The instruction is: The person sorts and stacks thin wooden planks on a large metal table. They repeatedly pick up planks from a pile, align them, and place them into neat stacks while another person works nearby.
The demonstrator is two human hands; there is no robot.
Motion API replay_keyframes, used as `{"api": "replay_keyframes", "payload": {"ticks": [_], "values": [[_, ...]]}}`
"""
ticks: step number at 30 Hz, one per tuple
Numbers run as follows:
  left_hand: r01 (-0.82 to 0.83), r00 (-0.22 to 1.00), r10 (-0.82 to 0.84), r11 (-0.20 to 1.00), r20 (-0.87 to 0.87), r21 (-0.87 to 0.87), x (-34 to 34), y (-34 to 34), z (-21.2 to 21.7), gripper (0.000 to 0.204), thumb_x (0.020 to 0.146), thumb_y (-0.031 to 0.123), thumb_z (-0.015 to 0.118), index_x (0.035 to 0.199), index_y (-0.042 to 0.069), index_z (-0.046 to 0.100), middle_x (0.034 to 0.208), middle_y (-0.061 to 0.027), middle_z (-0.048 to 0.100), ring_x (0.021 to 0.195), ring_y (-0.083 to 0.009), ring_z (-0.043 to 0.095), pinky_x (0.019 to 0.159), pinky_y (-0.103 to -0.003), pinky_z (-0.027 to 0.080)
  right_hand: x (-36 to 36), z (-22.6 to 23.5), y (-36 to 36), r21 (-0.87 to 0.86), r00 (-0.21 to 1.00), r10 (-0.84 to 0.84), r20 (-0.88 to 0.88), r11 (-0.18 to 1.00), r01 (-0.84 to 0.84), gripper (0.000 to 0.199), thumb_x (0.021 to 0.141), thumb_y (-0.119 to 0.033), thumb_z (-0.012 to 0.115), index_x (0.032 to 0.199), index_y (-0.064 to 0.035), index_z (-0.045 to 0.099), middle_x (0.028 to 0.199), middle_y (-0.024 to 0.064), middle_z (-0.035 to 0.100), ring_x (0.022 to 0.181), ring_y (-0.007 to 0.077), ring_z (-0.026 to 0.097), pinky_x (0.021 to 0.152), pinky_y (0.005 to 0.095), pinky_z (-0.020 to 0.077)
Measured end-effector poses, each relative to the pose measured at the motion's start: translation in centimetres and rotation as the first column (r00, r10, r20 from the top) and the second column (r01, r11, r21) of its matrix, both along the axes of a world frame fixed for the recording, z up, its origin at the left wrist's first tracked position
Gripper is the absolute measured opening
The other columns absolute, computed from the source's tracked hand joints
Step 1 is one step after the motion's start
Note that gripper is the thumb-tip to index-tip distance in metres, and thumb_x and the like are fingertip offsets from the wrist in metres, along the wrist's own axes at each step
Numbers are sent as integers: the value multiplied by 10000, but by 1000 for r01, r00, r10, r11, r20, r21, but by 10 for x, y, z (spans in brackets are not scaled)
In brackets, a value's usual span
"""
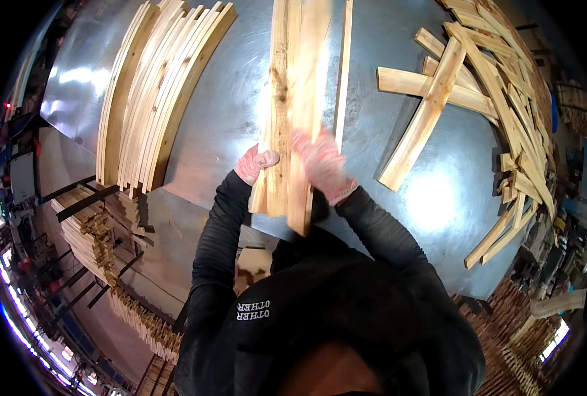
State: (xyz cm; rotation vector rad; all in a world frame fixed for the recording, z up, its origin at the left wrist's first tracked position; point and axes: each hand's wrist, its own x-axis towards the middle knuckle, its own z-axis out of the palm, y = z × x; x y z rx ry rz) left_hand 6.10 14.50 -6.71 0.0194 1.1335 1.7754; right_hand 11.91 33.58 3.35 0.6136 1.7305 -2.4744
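Observation:
Several long wooden boards lie side by side in front of me on a shiny metal table, running away from my body. At their left edge, my left hand, in a pink and white work glove, grips a knotty wooden board with the thumb laid over it. My right hand, gloved alike and smeared by motion, is closed around the right side of a pale wooden board. That board is blurred too, and its near end sticks out toward me. Just right of it lies a thin wooden strip.
On the left stands a neat row of boards on the metal table. A loose heap of boards covers the right side, with a crossed board nearest me. Stacked lumber sits on a rack below left.

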Motion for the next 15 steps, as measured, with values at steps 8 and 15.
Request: {"api": "replay_keyframes", "payload": {"ticks": [8, 15], "values": [[-200, 663, -497, 603, -560, -772, 26, 21, 52, 1173, 613, 584, 795, 1466, -16, 257, 1320, -262, 513, 1187, -379, 554, 995, -438, 449, -20, -20, 27, 828, 910, 184, 372, 377, -415, 762, 934, -518, 465, 1420, 42, 288, 1166, 286, 602, 1094, 414, 590, 925, 475, 470], [-215, 779, -459, 443, -426, -870, 40, 65, 79, 1074, 699, 466, 758, 1488, -13, 210, 1294, -239, 561, 1159, -349, 588, 990, -397, 450, 12, -62, 77, 756, 911, -107, 399, 601, -260, 654, 897, -271, 570, 1425, 14, 308, 1226, 276, 550, 1131, 383, 564, 908, 448, 472]]}}
